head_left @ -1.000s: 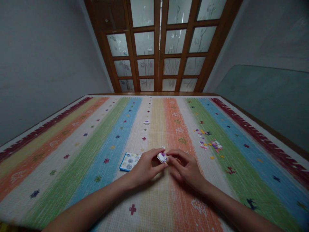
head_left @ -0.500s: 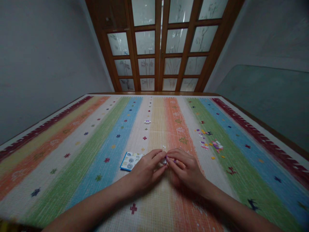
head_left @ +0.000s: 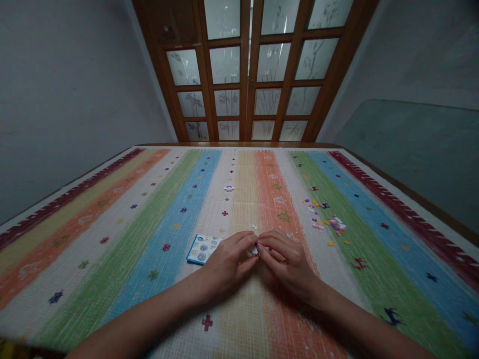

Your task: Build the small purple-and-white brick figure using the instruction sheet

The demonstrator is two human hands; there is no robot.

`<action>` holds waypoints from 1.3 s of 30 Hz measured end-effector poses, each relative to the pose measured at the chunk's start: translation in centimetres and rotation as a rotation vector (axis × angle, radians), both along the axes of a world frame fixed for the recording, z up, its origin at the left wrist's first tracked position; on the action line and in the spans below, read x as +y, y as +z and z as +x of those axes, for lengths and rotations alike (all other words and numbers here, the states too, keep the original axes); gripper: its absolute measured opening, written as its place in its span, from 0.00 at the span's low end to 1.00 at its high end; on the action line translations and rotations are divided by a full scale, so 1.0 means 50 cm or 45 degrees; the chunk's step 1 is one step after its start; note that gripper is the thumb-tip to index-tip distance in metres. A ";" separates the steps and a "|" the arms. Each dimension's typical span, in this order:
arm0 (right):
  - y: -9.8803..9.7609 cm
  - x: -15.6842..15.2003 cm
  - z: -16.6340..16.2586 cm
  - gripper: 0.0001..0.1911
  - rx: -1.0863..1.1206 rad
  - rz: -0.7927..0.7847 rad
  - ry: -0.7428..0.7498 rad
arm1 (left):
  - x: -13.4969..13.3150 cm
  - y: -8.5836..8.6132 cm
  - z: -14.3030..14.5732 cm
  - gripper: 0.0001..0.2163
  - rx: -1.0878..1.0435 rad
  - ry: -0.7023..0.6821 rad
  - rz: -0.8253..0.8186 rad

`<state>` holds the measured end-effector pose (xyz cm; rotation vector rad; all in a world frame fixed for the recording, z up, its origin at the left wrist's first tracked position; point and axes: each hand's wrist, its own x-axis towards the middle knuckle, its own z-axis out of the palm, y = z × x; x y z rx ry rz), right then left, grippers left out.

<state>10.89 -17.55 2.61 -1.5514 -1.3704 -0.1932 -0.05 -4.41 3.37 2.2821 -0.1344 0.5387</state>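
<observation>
My left hand (head_left: 229, 261) and my right hand (head_left: 285, 260) meet fingertip to fingertip over the striped cloth (head_left: 123, 234). Between them they pinch a small white and purple brick piece (head_left: 255, 250), which the fingers mostly hide. Both hands are closed around it. A small blue-edged booklet (head_left: 201, 249) lies flat just left of my left hand. A scatter of tiny coloured bricks (head_left: 325, 220) lies to the right, beyond my right hand.
One small white piece (head_left: 228, 189) lies alone farther back on the cloth. A wooden door with frosted glass panes (head_left: 247, 70) stands behind the table. Grey walls close in left and right, and the table's wooden edge (head_left: 430, 207) runs along the right.
The hands have drawn closer together around the small piece, which showed more plainly a second ago. My right fingers have curled tighter onto it.
</observation>
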 end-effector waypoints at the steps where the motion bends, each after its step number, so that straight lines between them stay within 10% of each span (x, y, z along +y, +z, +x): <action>1: -0.002 0.000 -0.001 0.07 0.022 -0.004 -0.005 | 0.000 0.001 0.000 0.07 0.004 0.004 -0.007; 24: 0.018 -0.001 0.012 0.08 0.356 -0.052 -0.092 | 0.002 0.001 -0.003 0.15 0.036 0.152 -0.040; 39: -0.079 -0.104 0.099 0.17 -0.670 -0.560 -0.166 | 0.031 -0.056 -0.005 0.16 0.346 0.157 -0.013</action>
